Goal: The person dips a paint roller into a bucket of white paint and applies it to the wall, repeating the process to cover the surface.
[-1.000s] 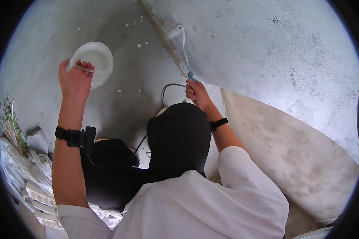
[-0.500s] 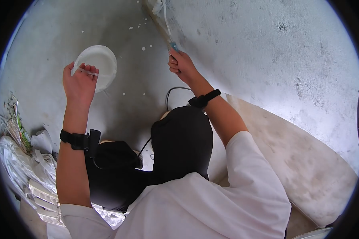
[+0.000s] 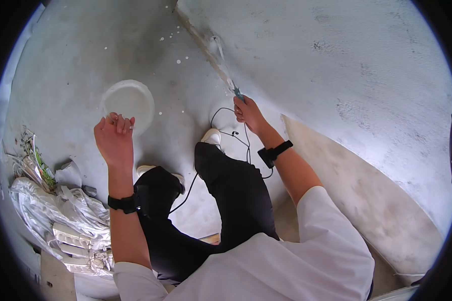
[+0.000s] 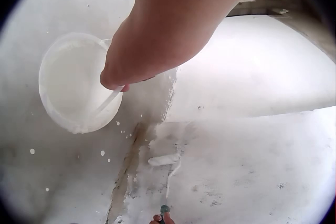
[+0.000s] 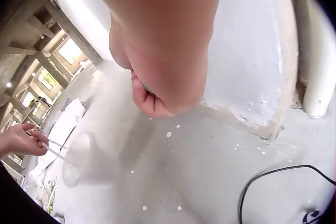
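Observation:
My left hand grips the bail handle of a white bucket holding whitish paint. In the right wrist view the bucket hangs from that hand close over the floor. My right hand has its fingers wrapped around the teal grip of a paint roller. A thin, paint-coated frame leads from the grip to the white roller sleeve, which overlaps the lower wall near its bottom edge in the left wrist view. Patchy white paint covers that wall, with darker bare spots.
White paint drops dot the grey floor. A black cable loops beside my shoe. Crumpled plastic sheeting and stacked pale pieces lie at the left. A stained pale panel borders the wall at the right.
The roller went farther along the wall, then came back nearer. The bucket and left hand shifted right and nearer in the head view. My legs have straightened, bringing both shoes into sight.

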A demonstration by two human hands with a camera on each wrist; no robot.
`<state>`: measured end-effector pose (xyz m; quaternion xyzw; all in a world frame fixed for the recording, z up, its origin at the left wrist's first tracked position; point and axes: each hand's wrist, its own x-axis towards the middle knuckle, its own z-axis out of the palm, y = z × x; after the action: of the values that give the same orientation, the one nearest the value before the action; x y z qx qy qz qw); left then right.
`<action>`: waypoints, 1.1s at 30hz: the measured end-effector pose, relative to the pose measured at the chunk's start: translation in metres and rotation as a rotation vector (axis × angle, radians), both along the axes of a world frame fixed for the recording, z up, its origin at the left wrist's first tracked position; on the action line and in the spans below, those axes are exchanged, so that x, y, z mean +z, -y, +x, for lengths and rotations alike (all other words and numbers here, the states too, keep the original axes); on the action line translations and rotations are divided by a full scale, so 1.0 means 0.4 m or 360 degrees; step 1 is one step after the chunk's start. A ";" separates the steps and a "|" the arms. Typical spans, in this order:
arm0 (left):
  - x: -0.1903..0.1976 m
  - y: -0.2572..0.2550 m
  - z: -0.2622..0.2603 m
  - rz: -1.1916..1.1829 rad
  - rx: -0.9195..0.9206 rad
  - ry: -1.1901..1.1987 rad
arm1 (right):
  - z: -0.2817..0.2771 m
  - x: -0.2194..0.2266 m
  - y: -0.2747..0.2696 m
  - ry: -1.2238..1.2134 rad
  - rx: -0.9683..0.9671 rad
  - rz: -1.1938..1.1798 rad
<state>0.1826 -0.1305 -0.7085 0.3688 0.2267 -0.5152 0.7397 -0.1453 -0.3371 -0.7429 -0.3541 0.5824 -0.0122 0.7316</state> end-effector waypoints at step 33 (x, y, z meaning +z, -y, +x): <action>0.716 -0.003 0.152 -0.0180 -0.0613 0.0143 | 0.105 0.487 -0.087 -0.0759 -0.0128 -0.0172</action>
<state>0.2435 -0.1293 -0.4221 0.3857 0.0896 -0.6421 0.6565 -0.1034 -0.3024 -0.5481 -0.3620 0.7508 0.0115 0.5523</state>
